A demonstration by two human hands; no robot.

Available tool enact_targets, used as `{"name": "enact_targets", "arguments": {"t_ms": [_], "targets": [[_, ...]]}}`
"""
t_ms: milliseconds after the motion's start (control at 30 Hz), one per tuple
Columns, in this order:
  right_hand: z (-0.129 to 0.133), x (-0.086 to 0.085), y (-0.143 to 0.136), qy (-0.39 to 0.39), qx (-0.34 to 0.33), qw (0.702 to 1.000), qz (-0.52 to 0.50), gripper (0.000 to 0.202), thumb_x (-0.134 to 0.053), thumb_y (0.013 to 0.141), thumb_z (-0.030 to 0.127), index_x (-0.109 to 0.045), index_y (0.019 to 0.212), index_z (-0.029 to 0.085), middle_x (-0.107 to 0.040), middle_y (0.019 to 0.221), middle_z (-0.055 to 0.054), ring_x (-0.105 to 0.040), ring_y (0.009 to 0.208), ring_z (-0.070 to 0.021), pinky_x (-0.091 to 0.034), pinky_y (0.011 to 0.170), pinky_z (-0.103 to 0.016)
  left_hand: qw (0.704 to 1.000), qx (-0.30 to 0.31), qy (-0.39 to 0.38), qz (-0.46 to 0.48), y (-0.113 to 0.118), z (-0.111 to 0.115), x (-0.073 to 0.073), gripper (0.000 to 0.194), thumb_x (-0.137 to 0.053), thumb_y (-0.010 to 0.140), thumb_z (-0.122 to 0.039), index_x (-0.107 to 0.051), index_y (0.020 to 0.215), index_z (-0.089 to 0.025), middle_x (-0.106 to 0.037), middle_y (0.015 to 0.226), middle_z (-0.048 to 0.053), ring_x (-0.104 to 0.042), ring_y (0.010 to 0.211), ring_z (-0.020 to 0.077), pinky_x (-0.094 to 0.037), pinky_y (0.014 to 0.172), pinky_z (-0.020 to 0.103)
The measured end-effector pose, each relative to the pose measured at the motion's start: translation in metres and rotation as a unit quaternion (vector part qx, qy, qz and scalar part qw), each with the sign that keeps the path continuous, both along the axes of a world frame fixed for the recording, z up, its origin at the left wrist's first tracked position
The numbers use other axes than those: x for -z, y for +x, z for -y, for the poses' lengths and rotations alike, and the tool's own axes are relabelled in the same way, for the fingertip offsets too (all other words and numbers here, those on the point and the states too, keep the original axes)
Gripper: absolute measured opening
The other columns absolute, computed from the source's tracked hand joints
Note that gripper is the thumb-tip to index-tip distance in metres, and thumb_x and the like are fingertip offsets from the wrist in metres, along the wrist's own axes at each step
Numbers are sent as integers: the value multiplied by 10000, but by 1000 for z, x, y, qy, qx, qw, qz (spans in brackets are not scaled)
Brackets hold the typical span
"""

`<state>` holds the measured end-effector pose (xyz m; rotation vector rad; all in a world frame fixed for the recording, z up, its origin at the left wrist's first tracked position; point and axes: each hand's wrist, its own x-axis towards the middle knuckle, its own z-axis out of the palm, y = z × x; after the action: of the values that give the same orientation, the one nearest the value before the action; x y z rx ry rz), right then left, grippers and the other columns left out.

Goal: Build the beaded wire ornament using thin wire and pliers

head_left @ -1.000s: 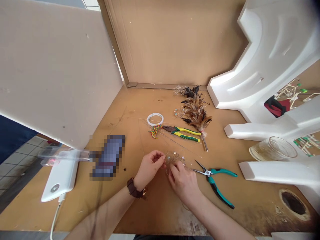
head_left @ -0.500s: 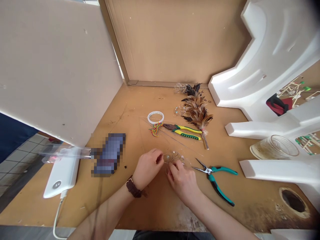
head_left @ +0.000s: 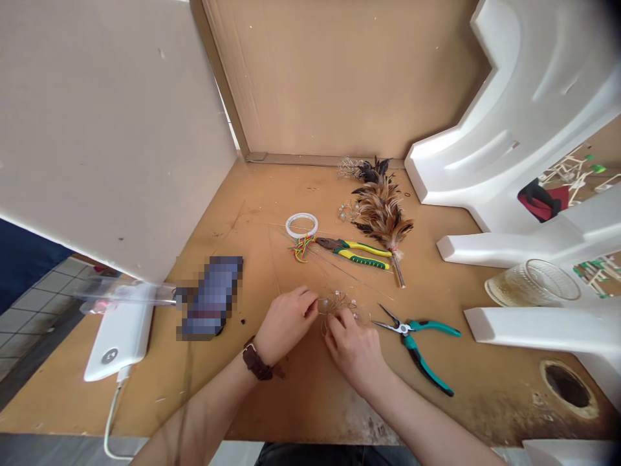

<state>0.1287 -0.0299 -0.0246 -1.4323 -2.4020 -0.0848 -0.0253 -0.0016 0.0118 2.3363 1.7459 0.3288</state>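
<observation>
Two bare hands work close together at a wooden tabletop (head_left: 272, 194), a small piece of beaded wire (head_left: 339, 301) between their fingertips. The right hand (head_left: 356, 349) pinches the piece near its base, its looped strands and beads fanning out just beyond the fingers. The left hand (head_left: 286, 323), a dark watch (head_left: 256, 361) at its wrist, curls its fingers just beside the piece's left edge; whether they clamp a strand cannot be told. Teal-handled pliers (head_left: 404, 329) lie spread near the right hand, while yellow-and-green pliers (head_left: 361, 259) and a feather duster (head_left: 383, 207) rest farther back.
</observation>
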Motion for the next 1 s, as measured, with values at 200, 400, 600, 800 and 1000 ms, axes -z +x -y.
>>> {"name": "enact_targets", "arguments": {"t_ms": [200,400,600,800,1000], "targets": [[0,1,0,4,0,1000,7,83,-466,827,200,-548,818,202,-544,745,4,-459,523,-101,-186,479,-278,1000,17,6,1,-1,0,2,169,-393,830,-144,-529,735,-175,-534,726,10,-491,623,123,-307,564,244],[-1,0,1,5,-2,1000,-4,97,-454,828,191,-543,790,198,-555,758,2,-462,525,-100,-193,479,-276,986,5,-36,164,-3,-2,4,150,-381,832,-174,-520,777,-167,-535,754,18,-479,659,129,-348,614,243],[-1,-4,2,24,9,999,-31,111,-452,827,188,-562,815,196,-576,794,-3,-458,516,-93,-204,472,-267,822,-73,-249,507,-3,-7,7,149,-503,775,-281,-527,709,-150,-517,641,-20,-458,603,101,-369,604,219],[-1,-9,2,17,4,998,-63,124,-451,828,184,-575,828,197,-575,782,-3,-480,538,-91,-224,468,-255,656,-102,-307,682,5,-5,9,137,-609,731,-258,-612,690,-128,-597,730,22,-517,729,121,-378,739,243],[0,-11,2,13,-9,996,-84,124,-466,811,169,-585,806,200,-563,747,1,-477,539,-96,-253,490,-249,621,-73,-321,711,1,-5,4,351,-638,722,-195,-602,1068,-141,-491,604,-32,-420,588,75,-340,649,213]]}}
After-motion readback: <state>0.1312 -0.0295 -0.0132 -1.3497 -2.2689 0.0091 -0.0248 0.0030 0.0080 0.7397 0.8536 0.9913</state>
